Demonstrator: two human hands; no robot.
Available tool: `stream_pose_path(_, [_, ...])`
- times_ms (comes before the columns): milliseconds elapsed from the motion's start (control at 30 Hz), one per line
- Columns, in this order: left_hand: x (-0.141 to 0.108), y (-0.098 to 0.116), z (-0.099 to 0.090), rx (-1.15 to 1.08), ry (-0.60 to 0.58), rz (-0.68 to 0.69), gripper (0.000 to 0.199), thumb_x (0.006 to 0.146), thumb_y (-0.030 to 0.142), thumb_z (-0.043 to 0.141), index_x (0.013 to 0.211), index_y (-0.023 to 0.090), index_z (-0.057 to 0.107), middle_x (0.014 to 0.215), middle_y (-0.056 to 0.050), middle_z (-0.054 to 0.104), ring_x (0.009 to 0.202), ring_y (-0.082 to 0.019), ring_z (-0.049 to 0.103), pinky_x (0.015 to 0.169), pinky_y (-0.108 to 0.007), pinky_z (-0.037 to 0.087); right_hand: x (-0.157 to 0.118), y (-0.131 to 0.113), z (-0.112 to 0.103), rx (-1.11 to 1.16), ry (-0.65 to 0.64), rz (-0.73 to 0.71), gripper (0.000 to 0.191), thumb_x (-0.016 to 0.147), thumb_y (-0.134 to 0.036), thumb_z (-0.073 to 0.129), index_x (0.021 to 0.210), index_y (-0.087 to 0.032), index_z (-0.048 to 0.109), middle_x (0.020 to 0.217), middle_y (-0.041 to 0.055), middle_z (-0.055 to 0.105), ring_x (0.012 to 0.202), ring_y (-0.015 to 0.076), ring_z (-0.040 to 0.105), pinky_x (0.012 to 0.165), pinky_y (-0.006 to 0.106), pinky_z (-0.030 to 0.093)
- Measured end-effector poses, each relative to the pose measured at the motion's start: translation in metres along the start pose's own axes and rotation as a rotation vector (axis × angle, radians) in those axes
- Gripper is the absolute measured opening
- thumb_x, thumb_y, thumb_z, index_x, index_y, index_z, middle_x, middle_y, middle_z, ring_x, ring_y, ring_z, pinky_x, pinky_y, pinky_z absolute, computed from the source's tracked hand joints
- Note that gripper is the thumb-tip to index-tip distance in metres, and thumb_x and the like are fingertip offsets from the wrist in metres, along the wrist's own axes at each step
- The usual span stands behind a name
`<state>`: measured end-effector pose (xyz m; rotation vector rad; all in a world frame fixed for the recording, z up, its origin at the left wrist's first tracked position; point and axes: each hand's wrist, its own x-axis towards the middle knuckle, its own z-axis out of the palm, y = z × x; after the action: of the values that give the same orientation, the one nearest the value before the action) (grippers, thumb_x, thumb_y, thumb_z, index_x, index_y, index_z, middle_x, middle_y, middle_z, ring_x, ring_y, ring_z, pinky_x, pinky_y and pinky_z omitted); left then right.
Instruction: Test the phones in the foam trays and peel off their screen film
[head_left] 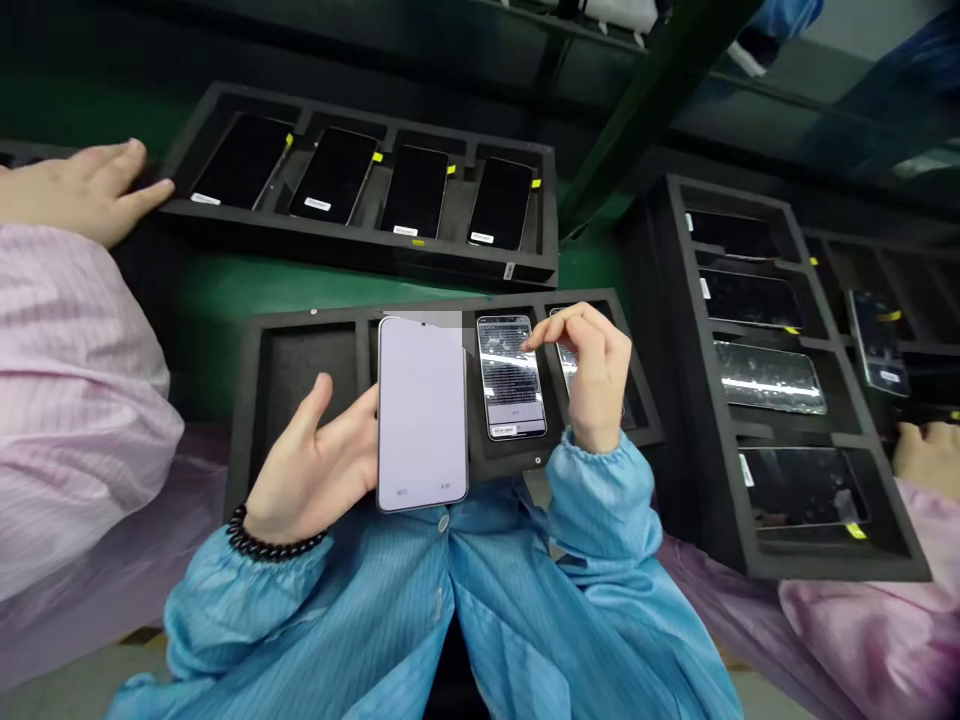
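My left hand (322,465) supports a phone (422,415) with a blank pale lit screen, its fingers behind the phone and the thumb raised away from it. The phone is over a black foam tray (247,400) in front of me. My right hand (592,365) is bent over the tray's right part, a fingertip at the upper right edge of a second phone (512,385) that shows lines of text. Whether the fingertip touches the screen is unclear. Another phone (564,362) lies in the compartment under my right hand, mostly hidden by it.
Behind, a black tray (360,245) holds several dark phones; a person's hand (97,190) reaches its left end. On the right stands another filled tray (675,300), with a pink-sleeved person's hand (930,455) beyond it. A green post (637,110) rises behind.
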<state>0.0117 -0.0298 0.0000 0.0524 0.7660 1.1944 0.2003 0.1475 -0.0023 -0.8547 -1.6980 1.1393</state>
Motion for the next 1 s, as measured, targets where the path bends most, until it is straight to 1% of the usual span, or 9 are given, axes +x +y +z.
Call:
stream_pose_path(167, [-0.008,0.003,-0.016,-0.063,0.087,0.022,0.081,0.092,0.075,0.037,0.161,0.034,0.022,0.14,-0.006,0.065,0.126,-0.032,0.064,0.105,-0.047,0.052,0.045,0.006,-0.008,-0.576,-0.195,-0.277,0.007,0.091,-0.022,0.06,0.095,-0.022,0.066,0.098,0.0034,0.071,0.094,0.0214,0.065,0.086,0.036,0.052])
stream_pose_path(333, [-0.001,0.004,-0.015,-0.07,0.127,0.042,0.086,0.091,0.076,0.039,0.161,0.032,0.019,0.134,-0.008,0.069,0.116,-0.032,0.069,0.098,-0.047,0.055,0.088,0.026,0.048,-0.921,-0.4,-0.459,0.041,0.09,-0.019,0.068,0.129,-0.017,0.058,0.135,0.0136,0.062,0.122,0.0316,0.056,0.095,0.045,0.049])
stream_pose_path(467, [0.002,0.005,-0.012,-0.085,0.098,0.086,0.081,0.093,0.071,0.04,0.161,0.03,0.022,0.141,-0.008,0.064,0.126,-0.031,0.063,0.112,-0.048,0.047,0.106,0.031,0.079,-1.001,-0.525,-0.528,0.007,0.097,-0.018,0.06,0.101,-0.018,0.065,0.114,0.0107,0.07,0.109,0.0258,0.062,0.086,0.038,0.05])
stream_pose_path(533, [0.002,0.005,-0.012,-0.086,0.073,0.118,0.08,0.093,0.07,0.041,0.16,0.03,0.024,0.146,-0.008,0.06,0.134,-0.032,0.057,0.117,-0.05,0.042,0.105,0.018,0.077,-0.932,-0.422,-0.556,0.015,0.1,-0.019,0.054,0.089,-0.019,0.064,0.093,0.0059,0.071,0.09,0.0207,0.064,0.074,0.034,0.049])
stream_pose_path(600, [0.002,0.004,-0.013,-0.085,0.065,0.159,0.078,0.093,0.07,0.041,0.159,0.031,0.027,0.15,-0.007,0.057,0.139,-0.033,0.053,0.119,-0.051,0.039,0.097,-0.006,0.066,-0.743,-0.212,-0.565,0.017,0.101,-0.025,0.056,0.085,-0.022,0.062,0.08,0.0011,0.068,0.076,0.0164,0.063,0.066,0.03,0.048])
stream_pose_path(700, [0.005,0.003,-0.012,-0.093,0.08,0.221,0.075,0.094,0.069,0.041,0.158,0.031,0.031,0.151,-0.006,0.056,0.142,-0.033,0.049,0.121,-0.051,0.037,0.07,-0.045,0.047,-0.298,-0.022,-0.412,0.021,0.094,-0.032,0.068,0.078,-0.023,0.057,0.072,-0.0041,0.065,0.062,0.0101,0.062,0.056,0.024,0.049])
stream_pose_path(800, [0.009,0.001,-0.008,-0.091,0.097,0.258,0.073,0.094,0.068,0.042,0.156,0.029,0.037,0.15,-0.006,0.056,0.142,-0.033,0.049,0.121,-0.051,0.037,0.034,-0.062,0.044,0.012,-0.081,-0.096,0.028,0.087,-0.034,0.076,0.074,-0.023,0.054,0.058,-0.0084,0.061,0.041,0.0061,0.053,0.037,0.018,0.039])
stream_pose_path(900, [0.011,-0.002,-0.002,-0.071,0.095,0.278,0.073,0.094,0.069,0.042,0.154,0.028,0.04,0.149,-0.007,0.057,0.142,-0.034,0.049,0.12,-0.052,0.037,0.001,-0.052,0.059,0.188,-0.088,0.156,0.033,0.082,-0.032,0.079,0.07,-0.022,0.051,0.052,-0.0092,0.061,0.032,0.0045,0.046,0.028,0.016,0.03])
stream_pose_path(1000, [0.013,-0.005,0.003,-0.062,0.077,0.282,0.072,0.095,0.069,0.041,0.155,0.03,0.038,0.149,-0.006,0.057,0.141,-0.034,0.05,0.12,-0.052,0.037,-0.016,-0.033,0.075,0.265,-0.026,0.256,0.034,0.079,-0.032,0.08,0.068,-0.022,0.049,0.051,-0.0097,0.06,0.032,0.0041,0.046,0.029,0.015,0.034])
